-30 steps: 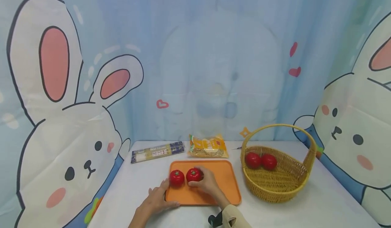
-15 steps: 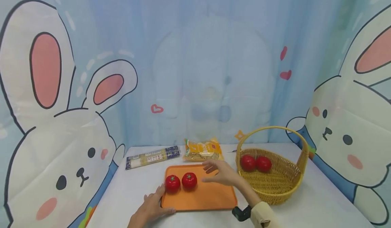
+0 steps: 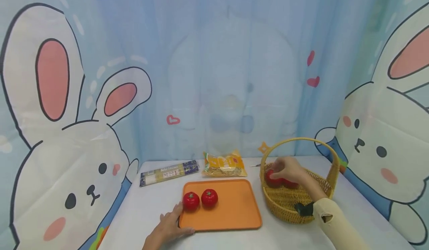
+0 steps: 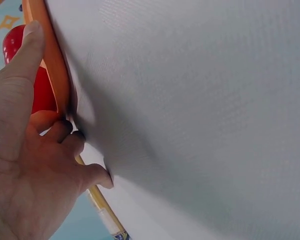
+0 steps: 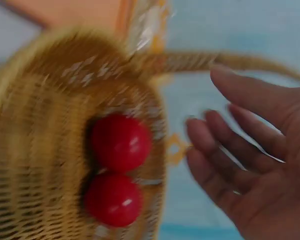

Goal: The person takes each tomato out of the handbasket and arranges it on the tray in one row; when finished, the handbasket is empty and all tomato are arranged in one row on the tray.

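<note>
My left hand (image 3: 169, 225) rests at the near left corner of the orange tray (image 3: 234, 207). In the left wrist view its thumb lies against the tray wall (image 4: 52, 60), and other fingers touch near the corner. On the tray's left half sit two red tomatoes with green tops, a left tomato (image 3: 191, 201) and a right tomato (image 3: 209, 198). My right hand (image 3: 287, 169) is over the wicker basket (image 3: 285, 214). The right wrist view shows it holding nothing, fingers loosely bent, apart from two round red fruits in the basket, an upper fruit (image 5: 121, 142) and a lower fruit (image 5: 113, 200).
Behind the tray lie a yellow noodle packet (image 3: 224, 165) and a long narrow blue-and-gold packet (image 3: 169, 173). The basket's tall handle (image 3: 298, 138) arches up beside my right hand. A rabbit-print curtain (image 3: 214, 75) hangs at the table's back.
My right hand has let go of the right tomato on the tray and moved right, over the basket. My left hand stays at the tray corner.
</note>
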Demonstrator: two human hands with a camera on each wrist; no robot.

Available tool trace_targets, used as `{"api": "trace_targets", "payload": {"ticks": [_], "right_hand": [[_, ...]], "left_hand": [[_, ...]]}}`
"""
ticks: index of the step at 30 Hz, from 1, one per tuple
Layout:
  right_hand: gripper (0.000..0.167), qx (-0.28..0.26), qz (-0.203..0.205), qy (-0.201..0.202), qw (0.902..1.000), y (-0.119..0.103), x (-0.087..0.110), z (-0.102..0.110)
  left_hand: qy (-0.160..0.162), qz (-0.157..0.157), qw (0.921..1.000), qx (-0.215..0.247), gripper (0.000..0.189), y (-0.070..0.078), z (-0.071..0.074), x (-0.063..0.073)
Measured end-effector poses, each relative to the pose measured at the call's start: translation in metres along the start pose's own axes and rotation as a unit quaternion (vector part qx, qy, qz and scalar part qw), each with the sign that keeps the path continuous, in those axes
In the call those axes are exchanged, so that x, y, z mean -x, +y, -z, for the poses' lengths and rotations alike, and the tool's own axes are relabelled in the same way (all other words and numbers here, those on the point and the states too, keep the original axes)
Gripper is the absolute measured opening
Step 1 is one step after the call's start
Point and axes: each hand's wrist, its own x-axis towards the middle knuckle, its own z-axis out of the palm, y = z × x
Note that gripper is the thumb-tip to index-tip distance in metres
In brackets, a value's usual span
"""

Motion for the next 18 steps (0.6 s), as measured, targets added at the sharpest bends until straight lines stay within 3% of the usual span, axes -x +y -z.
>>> {"api": "trace_targets", "payload": {"ticks": [4,9,14,18], "right_hand": [[0.039,-0.005,-0.043,0.037,0.9984,0.029,-0.004,-0.005],[0.050,0.001,-0.076,0.041,0.9963,0.053,-0.012,-0.013],[0.059,0.016,-0.106,0.043,0.9933,0.068,-0.022,-0.016],[0.057,0.043,-0.103,0.048,0.9925,0.073,-0.030,-0.024]], "left_hand": [[-0.006,0.011,0.9999,0.009,0.110,-0.001,-0.004,0.001],[-0.005,0.009,0.9999,0.011,0.110,-0.001,-0.007,-0.001],[-0.006,-0.004,0.9999,0.010,0.110,0.002,-0.009,-0.005],[-0.005,-0.004,1.0000,0.007,0.110,0.004,-0.008,-0.007]]}}
